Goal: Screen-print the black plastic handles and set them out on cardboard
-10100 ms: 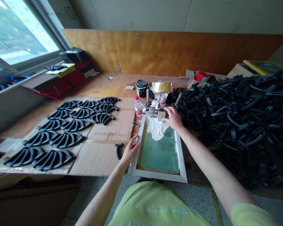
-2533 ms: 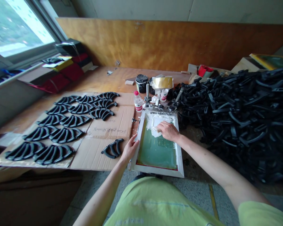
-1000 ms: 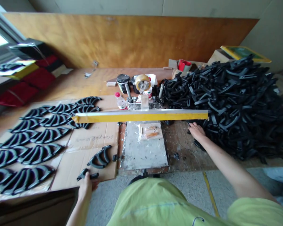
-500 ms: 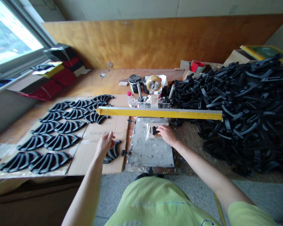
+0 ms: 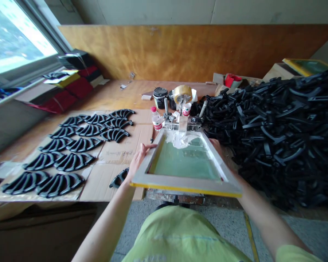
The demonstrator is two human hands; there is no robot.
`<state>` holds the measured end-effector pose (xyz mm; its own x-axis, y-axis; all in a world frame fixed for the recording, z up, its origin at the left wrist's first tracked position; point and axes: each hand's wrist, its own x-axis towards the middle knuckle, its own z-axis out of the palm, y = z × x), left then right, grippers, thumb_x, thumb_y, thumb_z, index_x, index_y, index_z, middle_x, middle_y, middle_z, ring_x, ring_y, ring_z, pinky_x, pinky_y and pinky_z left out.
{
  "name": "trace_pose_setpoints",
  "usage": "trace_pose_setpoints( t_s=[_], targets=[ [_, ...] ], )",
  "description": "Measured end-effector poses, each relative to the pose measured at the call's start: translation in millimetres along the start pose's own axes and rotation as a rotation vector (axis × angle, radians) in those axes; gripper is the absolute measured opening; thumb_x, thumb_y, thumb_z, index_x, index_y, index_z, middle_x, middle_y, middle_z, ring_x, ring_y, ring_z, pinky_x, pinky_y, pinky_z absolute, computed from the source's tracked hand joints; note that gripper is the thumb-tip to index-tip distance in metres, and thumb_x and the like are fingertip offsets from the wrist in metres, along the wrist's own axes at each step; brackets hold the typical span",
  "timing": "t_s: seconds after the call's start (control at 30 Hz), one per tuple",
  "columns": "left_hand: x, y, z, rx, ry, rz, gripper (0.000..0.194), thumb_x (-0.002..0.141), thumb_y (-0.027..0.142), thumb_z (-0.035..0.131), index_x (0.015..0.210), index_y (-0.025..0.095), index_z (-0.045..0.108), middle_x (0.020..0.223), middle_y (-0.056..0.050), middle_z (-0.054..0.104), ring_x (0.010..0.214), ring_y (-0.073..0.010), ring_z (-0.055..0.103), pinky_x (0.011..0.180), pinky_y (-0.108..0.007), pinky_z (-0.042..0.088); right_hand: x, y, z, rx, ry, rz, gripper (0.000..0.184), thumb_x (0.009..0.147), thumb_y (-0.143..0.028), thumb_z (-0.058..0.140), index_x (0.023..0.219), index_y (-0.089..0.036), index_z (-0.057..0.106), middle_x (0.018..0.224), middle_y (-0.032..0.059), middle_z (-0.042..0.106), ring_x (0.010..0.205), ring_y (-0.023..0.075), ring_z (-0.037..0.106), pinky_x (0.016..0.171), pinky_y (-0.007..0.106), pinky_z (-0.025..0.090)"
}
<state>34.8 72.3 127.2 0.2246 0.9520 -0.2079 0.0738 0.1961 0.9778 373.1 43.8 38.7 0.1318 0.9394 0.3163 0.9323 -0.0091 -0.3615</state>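
A screen-printing frame [image 5: 180, 181] with green mesh and a yellow front edge lies tilted low over the work plate. White paste smears the far end of its mesh. My left hand [image 5: 139, 158] holds the frame's left side, thumb laid on the rim and the other fingers going underneath. At the opposite side my right hand [image 5: 216, 146] grips the rim, its fingers mostly hidden behind the frame. Left of my left wrist, a small fan of black curved plastic parts [image 5: 119, 177] rests on cardboard. The small black part seen earlier on the plate is covered by the frame.
Fanned rows of black parts [image 5: 79, 145] cover the cardboard at left. A big heap of black parts [image 5: 284, 134] fills the right. Behind the frame stand a clamp with a tape roll [image 5: 182, 94], a red-capped bottle [image 5: 156, 119] and a black-lidded tub [image 5: 160, 97].
The frame has swung down from edge-on to over the plate. My right hand has left the small black part, and both hands have taken hold of the frame's sides.
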Motion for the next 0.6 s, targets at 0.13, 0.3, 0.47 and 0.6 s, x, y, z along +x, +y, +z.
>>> trace_pose_setpoints(
  t_s=[0.13,0.3,0.47,0.6],
  targets=[
    [-13,-64,-4.6,-0.001,-0.014,-0.161,0.073,0.074,0.061,0.061,0.135,0.021,0.049,0.082,-0.002,0.069,0.066,-0.0157,0.062,0.059,-0.024,0.047,46,-7,-12,0.045,0.187,-0.024,0.045,0.085,-0.022,0.054,0.129,-0.012,0.055,0.128,0.0151,0.054,0.114,0.0255,0.052,0.098,0.041,0.044],
    [-3,-119,3.1,0.012,0.016,-0.193,0.082,0.073,0.054,0.065,0.142,0.02,0.038,0.081,-0.001,0.068,0.07,-0.0165,0.063,0.062,-0.026,0.049,85,-70,9,-0.05,-0.133,-0.241,0.035,0.081,-0.017,0.06,0.116,-0.014,0.059,0.111,0.0124,0.062,0.107,0.0256,0.052,0.092,0.037,0.043],
    [2,-128,1.6,0.048,0.039,-0.185,0.075,0.073,0.055,0.065,0.136,0.019,0.048,0.083,-0.003,0.069,0.072,-0.0176,0.064,0.065,-0.027,0.05,53,-83,22,-0.12,-0.311,-0.295,0.016,0.081,-0.007,0.05,0.088,-0.013,0.063,0.089,0.0115,0.064,0.091,0.023,0.054,0.079,0.032,0.042],
    [0,-132,0.6,0.048,0.048,-0.166,0.071,0.074,0.055,0.064,0.134,0.02,0.05,0.084,-0.003,0.069,0.075,-0.018,0.064,0.068,-0.027,0.051,16,-71,10,0.006,-0.36,-0.57,0.021,0.076,-0.003,0.048,0.086,-0.014,0.063,0.087,0.0093,0.064,0.092,0.0212,0.054,0.078,0.03,0.042]
  ],
)
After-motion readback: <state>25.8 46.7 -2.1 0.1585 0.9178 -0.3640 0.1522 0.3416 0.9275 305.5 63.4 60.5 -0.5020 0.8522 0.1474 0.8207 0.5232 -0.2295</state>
